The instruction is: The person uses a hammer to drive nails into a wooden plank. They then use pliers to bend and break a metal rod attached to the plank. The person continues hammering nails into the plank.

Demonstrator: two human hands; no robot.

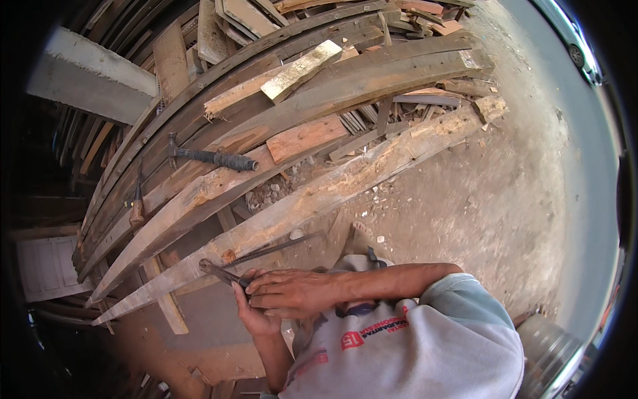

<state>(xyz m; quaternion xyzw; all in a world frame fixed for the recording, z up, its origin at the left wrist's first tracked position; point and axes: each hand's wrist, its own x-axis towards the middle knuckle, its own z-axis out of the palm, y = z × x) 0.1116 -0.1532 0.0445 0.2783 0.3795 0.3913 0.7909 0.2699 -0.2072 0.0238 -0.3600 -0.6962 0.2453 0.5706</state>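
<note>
Both my hands are closed together around the dark handles of a pair of metal pincers (222,274). My left hand (256,316) grips from below, and my right hand (289,291) lies over it, fingers wrapped across the handles. The pincers' rounded jaws rest at the near side of a long, worn wooden beam (306,199), close to a rough reddish spot. What the jaws bite on, if anything, is too small to make out. A thin dark metal bar (279,246) with a bent end lies just beyond my hands.
Behind the beam lie several more old timbers (372,76). On them rest a hammer with a black-wrapped handle (216,158), another hammer (137,209) and a pale wood block (302,70). A concrete post (100,76) stands at left; a road (571,133) with a car runs at right.
</note>
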